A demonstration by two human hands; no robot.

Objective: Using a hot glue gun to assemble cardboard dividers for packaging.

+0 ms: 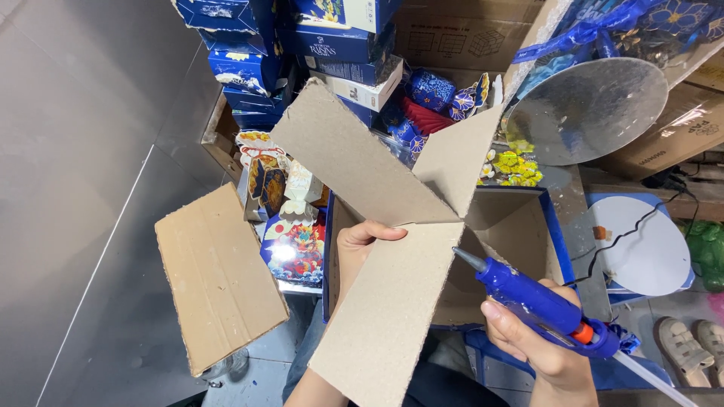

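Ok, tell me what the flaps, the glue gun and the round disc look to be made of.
Flaps: plain grey-brown cardboard, matt, with raw, slightly frayed edges. Glue gun in the right hand: blue, smooth body, probably plastic, with a grey, metal-looking nozzle and an orange trigger. Round disc: silvery and dully reflective, perhaps foil-faced board; the core cannot be told. The left hand grips a flap.

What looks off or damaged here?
The loose cardboard sheet at left has a scuffed face and ragged edges, and hangs partly past the surface edge. The blue boxes behind are stacked unevenly, some with torn corners. The grey board in the left hand and the glue gun in the right hand look intact.
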